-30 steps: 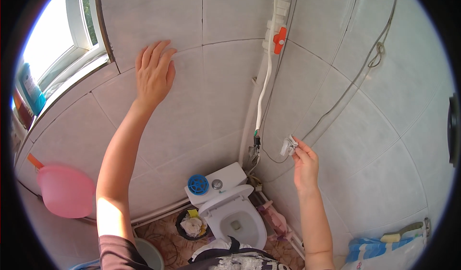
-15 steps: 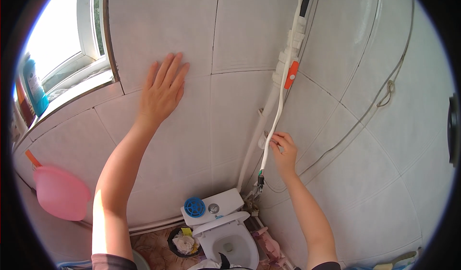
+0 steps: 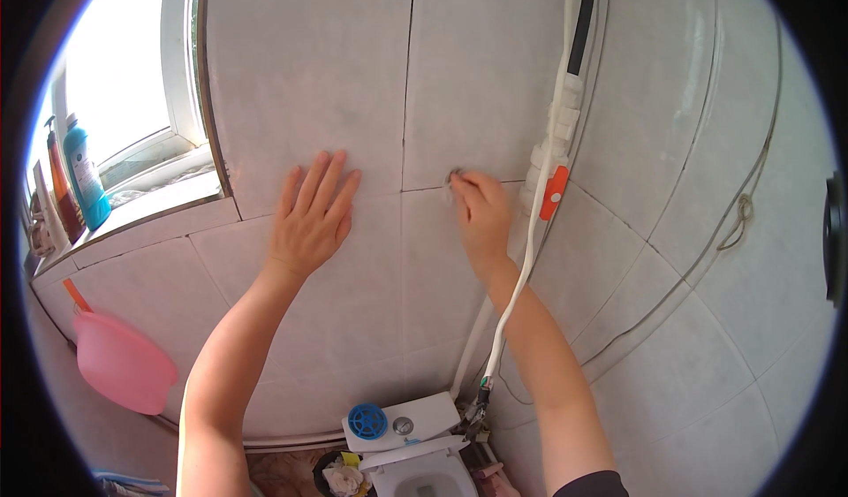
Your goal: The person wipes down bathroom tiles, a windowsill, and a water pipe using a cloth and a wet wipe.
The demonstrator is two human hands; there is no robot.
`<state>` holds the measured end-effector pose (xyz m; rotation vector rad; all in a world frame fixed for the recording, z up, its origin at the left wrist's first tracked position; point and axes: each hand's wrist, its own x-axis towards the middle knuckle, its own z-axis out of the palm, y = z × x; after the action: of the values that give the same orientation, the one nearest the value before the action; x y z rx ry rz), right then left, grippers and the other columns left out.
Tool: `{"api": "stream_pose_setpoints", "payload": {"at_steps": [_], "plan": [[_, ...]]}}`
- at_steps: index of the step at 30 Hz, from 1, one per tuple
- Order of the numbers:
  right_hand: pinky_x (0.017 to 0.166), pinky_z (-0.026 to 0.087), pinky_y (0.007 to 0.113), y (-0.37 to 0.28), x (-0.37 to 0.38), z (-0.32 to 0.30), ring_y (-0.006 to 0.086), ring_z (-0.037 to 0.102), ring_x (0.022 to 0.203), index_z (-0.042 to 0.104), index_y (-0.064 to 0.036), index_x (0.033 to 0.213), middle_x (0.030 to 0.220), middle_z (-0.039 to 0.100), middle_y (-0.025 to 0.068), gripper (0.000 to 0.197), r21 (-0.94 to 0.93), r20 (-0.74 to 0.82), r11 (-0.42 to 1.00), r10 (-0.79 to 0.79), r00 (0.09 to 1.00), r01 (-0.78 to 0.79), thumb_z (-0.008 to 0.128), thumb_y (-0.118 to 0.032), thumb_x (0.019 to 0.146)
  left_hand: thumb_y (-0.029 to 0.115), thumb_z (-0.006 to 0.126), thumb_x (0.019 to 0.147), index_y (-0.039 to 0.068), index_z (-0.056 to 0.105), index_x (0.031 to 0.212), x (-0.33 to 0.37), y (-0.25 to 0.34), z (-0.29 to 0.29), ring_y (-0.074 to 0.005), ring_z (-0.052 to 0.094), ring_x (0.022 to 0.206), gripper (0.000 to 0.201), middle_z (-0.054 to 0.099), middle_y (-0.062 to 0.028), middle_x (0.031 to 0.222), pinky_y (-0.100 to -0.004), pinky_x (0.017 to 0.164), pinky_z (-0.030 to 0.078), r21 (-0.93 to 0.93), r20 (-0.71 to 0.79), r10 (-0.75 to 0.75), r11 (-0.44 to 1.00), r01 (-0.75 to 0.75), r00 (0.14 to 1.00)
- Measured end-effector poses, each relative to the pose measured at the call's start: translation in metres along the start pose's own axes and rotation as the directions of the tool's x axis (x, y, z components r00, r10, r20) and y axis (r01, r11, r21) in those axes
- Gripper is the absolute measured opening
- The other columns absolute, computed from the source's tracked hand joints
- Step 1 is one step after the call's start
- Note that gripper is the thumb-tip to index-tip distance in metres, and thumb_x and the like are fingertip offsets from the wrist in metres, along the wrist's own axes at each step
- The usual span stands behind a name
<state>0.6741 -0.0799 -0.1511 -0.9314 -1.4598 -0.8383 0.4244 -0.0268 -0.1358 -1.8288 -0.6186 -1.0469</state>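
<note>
My left hand (image 3: 311, 219) lies flat on the tiled wall (image 3: 327, 73) with its fingers stretched out, holding nothing. To its right, my right hand (image 3: 481, 214) is closed in a pinch against the same wall, close to a horizontal tile seam. At its fingertips shows a small greyish thing (image 3: 453, 177), partly hidden by the fingers and too small to name. Beside that hand, a white pipe with an orange-red valve handle (image 3: 554, 193) runs up the corner. A loose white cable (image 3: 521, 294) passes in front of my right forearm.
At the left are a window with bottles (image 3: 84, 174) on its sill and a pink basin (image 3: 124, 360) hanging on the wall. Below are a toilet (image 3: 415, 422) and a bin (image 3: 340, 478) with paper in it. A grey cord (image 3: 680, 280) hangs along the right wall.
My right hand has moved up and left, from beside the pipe and cable to the wall tiles left of the pipe. My left hand remains flat on the wall; the view has shifted slightly.
</note>
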Motion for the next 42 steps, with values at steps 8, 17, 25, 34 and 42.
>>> {"api": "stream_pose_setpoints", "payload": {"at_steps": [8, 17, 25, 34, 42], "plan": [[0.064, 0.048, 0.029, -0.029, -0.091, -0.075, 0.0164, 0.059, 0.075, 0.060, -0.0030, 0.097, 0.090, 0.063, 0.0039, 0.011, 0.197, 0.333, 0.756, 0.547, 0.768, -0.624, 0.055, -0.003, 0.087, 0.016, 0.055, 0.087, 0.013, 0.054, 0.128, -0.008, -0.001, 0.001, -0.0256, 0.040, 0.134, 0.041, 0.044, -0.0092, 0.144, -0.0459, 0.110, 0.029, -0.027, 0.008, 0.003, 1.000, -0.003, 1.000], [0.052, 0.036, 0.022, -0.058, -0.118, -0.185, 0.0085, 0.047, 0.060, 0.060, -0.0029, 0.088, 0.074, 0.058, 0.0028, 0.020, 0.361, 0.521, 0.008, 0.828, 0.209, -0.932, 0.039, -0.003, 0.087, 0.015, 0.057, 0.089, 0.013, 0.051, 0.131, 0.003, -0.003, -0.005, -0.0231, 0.037, 0.136, 0.043, 0.041, -0.0069, 0.146, -0.0453, 0.111, 0.028, -0.079, 0.015, -0.002, 0.997, 0.003, 1.000], [0.051, 0.039, 0.021, -0.158, -0.237, -0.251, 0.0081, 0.051, 0.060, 0.060, -0.0051, 0.090, 0.074, 0.060, 0.0023, 0.020, 0.254, 0.379, -0.227, 0.918, -0.120, -0.940, 0.041, -0.009, 0.092, 0.024, 0.068, 0.086, 0.007, 0.069, 0.107, 0.027, 0.091, -0.068, -0.0134, 0.041, 0.046, 0.027, 0.048, 0.0000, 0.054, -0.0311, 0.049, 0.035, -0.688, 0.697, -0.063, 0.223, 0.691, 0.714], [0.043, 0.040, 0.024, -0.200, -0.302, -0.344, 0.0127, 0.054, 0.053, 0.059, -0.0052, 0.090, 0.075, 0.061, 0.0053, 0.015, 0.334, 0.047, -0.257, 0.965, -0.257, -0.907, 0.045, -0.012, 0.090, 0.022, 0.068, 0.087, 0.003, 0.067, 0.109, 0.068, 0.136, -0.052, -0.0059, 0.036, 0.055, 0.029, 0.046, 0.0053, 0.065, -0.0227, 0.052, 0.028, -0.494, 0.749, 0.345, -0.279, 0.824, 0.566], [0.042, 0.039, 0.024, -0.220, -0.343, -0.384, 0.0129, 0.055, 0.055, 0.058, -0.0077, 0.087, 0.073, 0.060, 0.0044, 0.013, 0.434, -0.147, -0.207, 0.944, -0.296, -0.877, 0.049, -0.018, 0.089, 0.009, 0.066, 0.085, 0.002, 0.061, 0.093, 0.085, 0.116, -0.059, -0.0096, 0.058, 0.065, 0.012, 0.060, -0.0031, 0.083, -0.0249, 0.060, 0.049, -0.502, 0.673, 0.476, -0.269, 0.822, 0.566]]}}
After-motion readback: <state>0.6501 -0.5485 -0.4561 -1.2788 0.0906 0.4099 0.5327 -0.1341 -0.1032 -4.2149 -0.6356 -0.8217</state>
